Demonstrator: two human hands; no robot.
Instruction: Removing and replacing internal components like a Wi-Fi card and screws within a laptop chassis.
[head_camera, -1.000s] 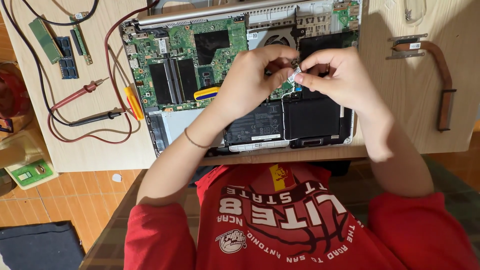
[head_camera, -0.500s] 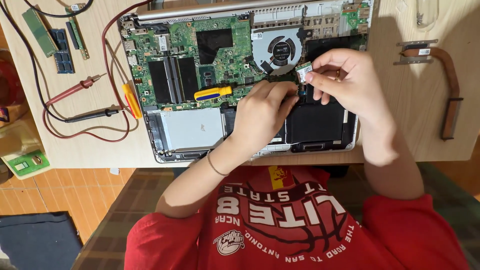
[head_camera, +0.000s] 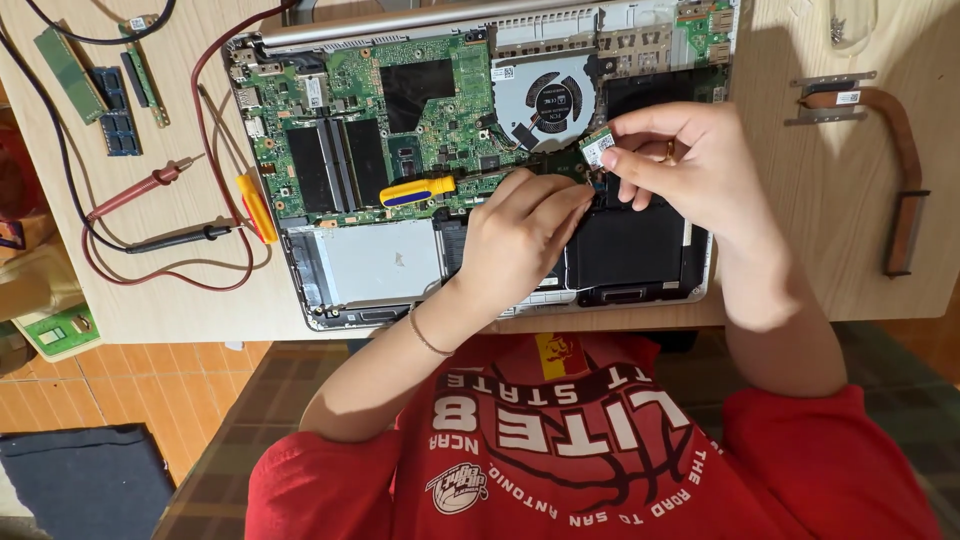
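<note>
Right hand (head_camera: 690, 165): my grip pinches a small green card (head_camera: 597, 148) between thumb and fingertips, just above the laptop (head_camera: 330, 130) board, beside the fan (head_camera: 553, 100).
Left hand (head_camera: 520, 235): fingers curled, tips pressed on the board under the card; cannot tell if it holds anything.
Screwdriver (head_camera: 417, 190): yellow-blue, lying on the board.
Worktop (head_camera: 180, 290): probes (head_camera: 150, 185), memory sticks (head_camera: 115, 100), copper heat pipe (head_camera: 890, 130).

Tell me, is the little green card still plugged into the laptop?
Out. The right hand pinches the card above the laptop, clear of the board; the left hand rests below it.
</note>
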